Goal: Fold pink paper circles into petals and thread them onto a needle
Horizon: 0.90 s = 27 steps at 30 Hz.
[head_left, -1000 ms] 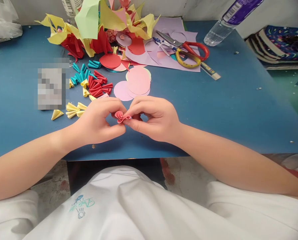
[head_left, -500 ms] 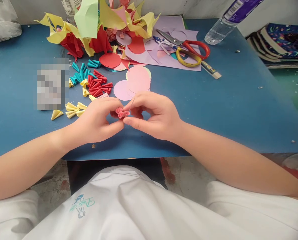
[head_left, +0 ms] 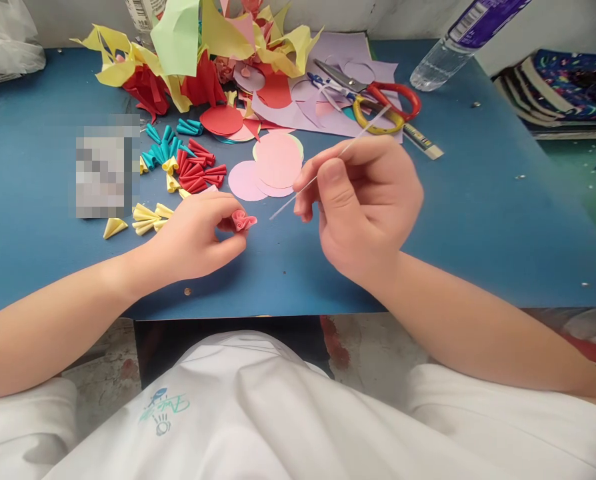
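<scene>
Between the thumb and fingers of my left hand [head_left: 201, 233] is a small rolled pink paper piece [head_left: 243, 221], its curled end facing right. My right hand [head_left: 368, 200] pinches a thin, pale, straight strip [head_left: 303, 189], perhaps a stick; its lower end points toward the pink piece, apart from it. Several yellow paper cones [head_left: 145, 219] lie left of my left hand. Red paper cones [head_left: 194, 177] and teal ones [head_left: 163, 147] are heaped beyond it. Overlapping pink and lilac paper circles [head_left: 278, 163] lie just past my hands.
Crumpled yellow, green and red paper scraps [head_left: 188, 53] pile up at the back. Scissors [head_left: 373, 90] rest on a lilac sheet [head_left: 323, 53]. A water bottle [head_left: 443, 60] stands at the back right, near a dark patterned bag [head_left: 563, 80]. A blurred-out block [head_left: 103, 175] lies left.
My right hand has moved right and up, away from the pink paper piece, with the thin strip in its fingers. My left hand stays almost in place.
</scene>
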Each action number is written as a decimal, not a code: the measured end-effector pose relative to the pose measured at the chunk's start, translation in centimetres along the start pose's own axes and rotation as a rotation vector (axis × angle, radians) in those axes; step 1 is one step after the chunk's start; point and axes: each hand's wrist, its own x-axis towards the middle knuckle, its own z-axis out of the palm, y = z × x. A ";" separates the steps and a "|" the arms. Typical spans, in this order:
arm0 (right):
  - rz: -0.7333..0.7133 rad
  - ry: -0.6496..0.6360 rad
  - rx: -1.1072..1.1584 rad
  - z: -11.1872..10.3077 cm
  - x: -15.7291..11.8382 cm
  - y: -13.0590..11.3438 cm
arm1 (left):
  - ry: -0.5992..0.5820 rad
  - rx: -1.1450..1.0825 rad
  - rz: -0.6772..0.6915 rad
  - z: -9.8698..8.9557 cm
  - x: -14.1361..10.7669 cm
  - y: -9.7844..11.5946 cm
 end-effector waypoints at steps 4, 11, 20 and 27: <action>0.331 -0.196 -0.172 -0.8 0.7 0.2 | 0.044 -0.025 -0.012 0.1 0.2 -0.4; 0.458 -0.535 -0.345 -1.6 0.4 1.9 | 0.124 -0.063 -0.062 0.3 0.4 -1.1; 0.110 -0.563 -0.236 -1.7 0.0 3.0 | 0.015 -0.012 0.024 -0.1 0.3 -1.5; 0.125 -0.527 -0.226 -1.8 0.0 2.7 | -0.033 -0.134 0.062 -2.1 0.6 -1.2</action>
